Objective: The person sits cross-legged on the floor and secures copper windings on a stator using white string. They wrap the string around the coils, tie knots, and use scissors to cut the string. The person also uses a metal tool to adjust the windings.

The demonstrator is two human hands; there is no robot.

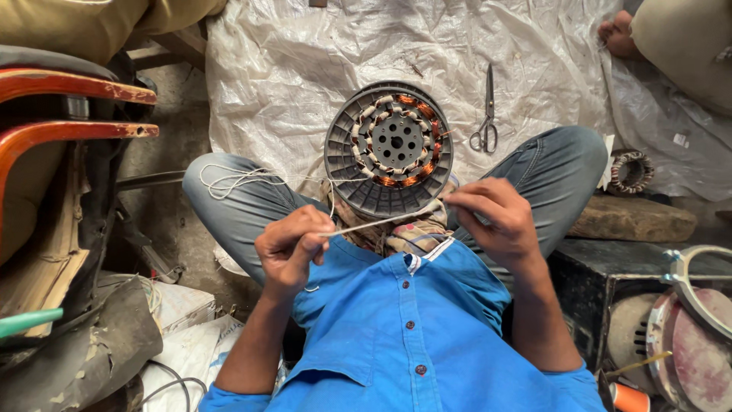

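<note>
A round grey motor stator (pixel 389 149) with copper windings partly wrapped in white tape rests between my crossed legs on a patterned cloth (pixel 408 233). My left hand (pixel 292 248) and my right hand (pixel 494 217) each pinch an end of a white string (pixel 381 221), pulled taut between them just below the stator. More of the string trails in loops (pixel 229 181) over my left knee.
Scissors (pixel 485 114) lie on the white plastic sheet (pixel 305 61) beyond the stator. A small wound coil (pixel 631 172) sits by my right knee, motor parts (pixel 686 336) at the right, a chair (pixel 69 114) at the left. Another person's foot (pixel 618 34) shows at top right.
</note>
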